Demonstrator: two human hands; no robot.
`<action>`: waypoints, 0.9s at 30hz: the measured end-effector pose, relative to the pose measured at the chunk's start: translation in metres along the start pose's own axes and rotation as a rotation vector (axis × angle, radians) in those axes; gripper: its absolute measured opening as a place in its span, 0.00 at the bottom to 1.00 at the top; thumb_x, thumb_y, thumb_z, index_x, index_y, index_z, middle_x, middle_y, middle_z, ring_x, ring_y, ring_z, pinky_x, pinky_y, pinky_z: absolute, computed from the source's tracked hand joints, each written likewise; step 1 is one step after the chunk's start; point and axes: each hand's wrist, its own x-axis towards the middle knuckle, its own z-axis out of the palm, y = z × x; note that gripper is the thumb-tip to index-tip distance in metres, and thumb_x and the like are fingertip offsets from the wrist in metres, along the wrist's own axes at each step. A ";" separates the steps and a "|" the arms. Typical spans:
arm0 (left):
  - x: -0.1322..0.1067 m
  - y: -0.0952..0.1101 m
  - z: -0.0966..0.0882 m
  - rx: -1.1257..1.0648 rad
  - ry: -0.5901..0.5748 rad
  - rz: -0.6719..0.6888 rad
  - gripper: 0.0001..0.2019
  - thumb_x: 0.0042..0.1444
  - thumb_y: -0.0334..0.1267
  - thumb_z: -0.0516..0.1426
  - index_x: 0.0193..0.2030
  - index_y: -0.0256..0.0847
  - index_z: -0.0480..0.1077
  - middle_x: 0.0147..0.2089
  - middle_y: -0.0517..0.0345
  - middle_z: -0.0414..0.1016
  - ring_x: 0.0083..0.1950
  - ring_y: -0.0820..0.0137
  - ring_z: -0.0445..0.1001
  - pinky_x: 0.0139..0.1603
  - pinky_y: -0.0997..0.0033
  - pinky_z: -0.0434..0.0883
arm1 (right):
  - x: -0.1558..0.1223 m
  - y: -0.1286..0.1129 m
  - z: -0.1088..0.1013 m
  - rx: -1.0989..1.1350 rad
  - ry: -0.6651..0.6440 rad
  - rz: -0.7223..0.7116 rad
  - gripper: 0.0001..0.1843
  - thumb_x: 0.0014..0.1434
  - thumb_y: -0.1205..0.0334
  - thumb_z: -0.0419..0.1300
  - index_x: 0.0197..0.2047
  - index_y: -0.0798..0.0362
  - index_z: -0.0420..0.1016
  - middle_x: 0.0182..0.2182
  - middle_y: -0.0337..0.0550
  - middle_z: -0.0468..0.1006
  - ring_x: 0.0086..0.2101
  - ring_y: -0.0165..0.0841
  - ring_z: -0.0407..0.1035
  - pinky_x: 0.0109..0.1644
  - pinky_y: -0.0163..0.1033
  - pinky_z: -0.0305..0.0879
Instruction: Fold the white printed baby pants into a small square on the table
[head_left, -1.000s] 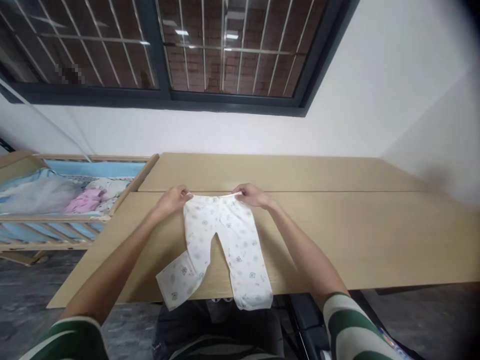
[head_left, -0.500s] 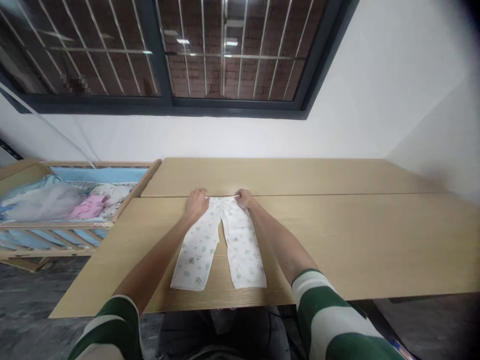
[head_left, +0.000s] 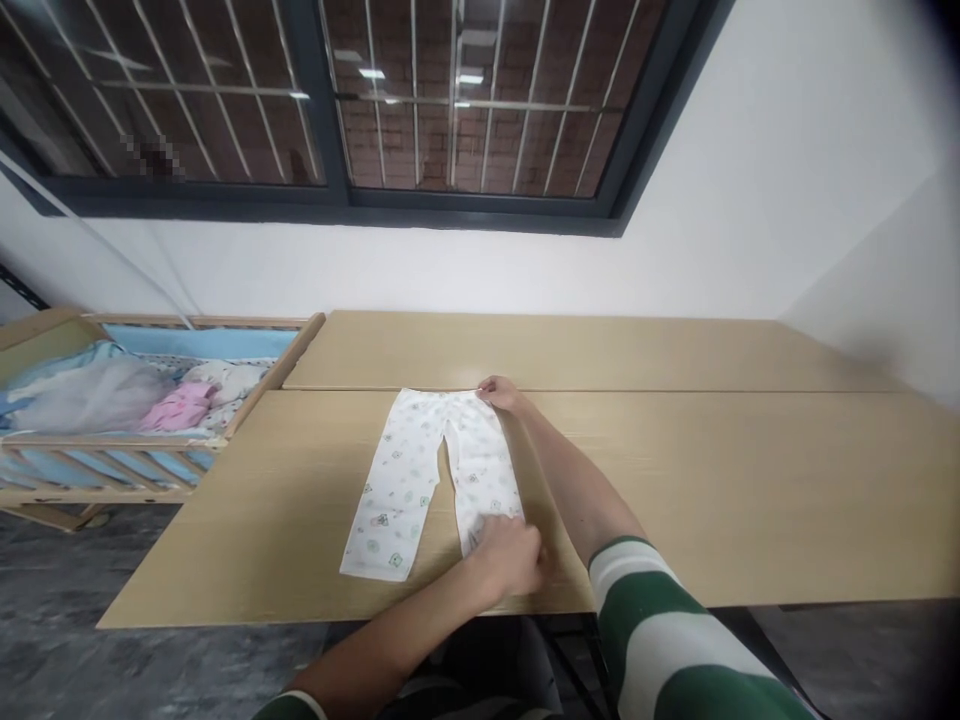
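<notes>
A pair of small white baby pants (head_left: 405, 480) with a faint green and grey print lies flat, waistband at the far side and legs toward me. My right hand (head_left: 498, 392) pinches the waistband's right corner. Over the lower end of the right leg is my left hand (head_left: 511, 553), its fingers curled and partly hidden, so I cannot tell whether it grips the cloth. That leg's hem is mostly covered by the left hand.
The pants rest on a wide wooden table (head_left: 675, 480) with a seam running across it. At the left stands a wooden crib (head_left: 150, 468) with blue lining, holding a pink cloth (head_left: 180, 406) and other bedding. A barred window (head_left: 480, 210) is in the wall behind.
My left hand has let go of the waistband's left corner and moved down and right to the right leg's lower end. My right hand stays at the waistband.
</notes>
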 end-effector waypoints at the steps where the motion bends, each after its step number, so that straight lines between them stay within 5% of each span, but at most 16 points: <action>1: 0.000 -0.002 -0.001 -0.001 -0.004 0.009 0.19 0.62 0.47 0.52 0.42 0.34 0.79 0.42 0.37 0.81 0.44 0.48 0.81 0.44 0.53 0.73 | 0.000 0.000 0.002 -0.003 0.019 0.001 0.07 0.55 0.67 0.68 0.38 0.57 0.76 0.30 0.43 0.80 0.29 0.29 0.71 0.34 0.31 0.66; 9: -0.015 -0.012 0.003 -0.046 0.068 -0.037 0.23 0.63 0.52 0.52 0.48 0.34 0.78 0.43 0.35 0.79 0.46 0.47 0.79 0.45 0.51 0.72 | 0.001 0.001 0.014 -0.024 0.124 0.003 0.05 0.55 0.68 0.66 0.36 0.55 0.75 0.32 0.41 0.79 0.31 0.29 0.71 0.37 0.31 0.65; 15: -0.020 -0.010 0.003 -0.110 0.091 0.029 0.13 0.58 0.40 0.58 0.36 0.33 0.80 0.37 0.36 0.80 0.40 0.49 0.80 0.41 0.56 0.70 | -0.009 -0.011 0.013 -0.023 0.157 -0.006 0.04 0.53 0.69 0.65 0.32 0.54 0.73 0.26 0.38 0.76 0.29 0.29 0.70 0.35 0.32 0.64; 19: -0.033 -0.016 -0.004 -0.224 0.205 0.033 0.12 0.59 0.39 0.56 0.35 0.36 0.79 0.35 0.42 0.80 0.38 0.54 0.79 0.39 0.59 0.67 | -0.011 -0.029 0.012 -0.008 0.198 0.000 0.08 0.52 0.66 0.66 0.36 0.54 0.72 0.24 0.35 0.73 0.27 0.29 0.68 0.33 0.32 0.64; 23: -0.071 -0.046 -0.007 -0.570 0.312 -0.027 0.14 0.63 0.39 0.50 0.31 0.41 0.73 0.29 0.55 0.78 0.31 0.66 0.75 0.33 0.68 0.63 | -0.001 -0.061 0.024 0.009 0.234 0.010 0.16 0.52 0.59 0.68 0.42 0.54 0.70 0.26 0.35 0.72 0.26 0.29 0.68 0.30 0.32 0.64; 27: -0.122 -0.092 0.003 -0.985 0.411 -0.142 0.16 0.64 0.46 0.49 0.28 0.42 0.65 0.25 0.60 0.72 0.28 0.70 0.70 0.30 0.72 0.61 | 0.012 -0.099 0.067 -0.004 0.227 0.014 0.17 0.53 0.60 0.68 0.44 0.53 0.69 0.28 0.36 0.73 0.25 0.29 0.68 0.29 0.32 0.64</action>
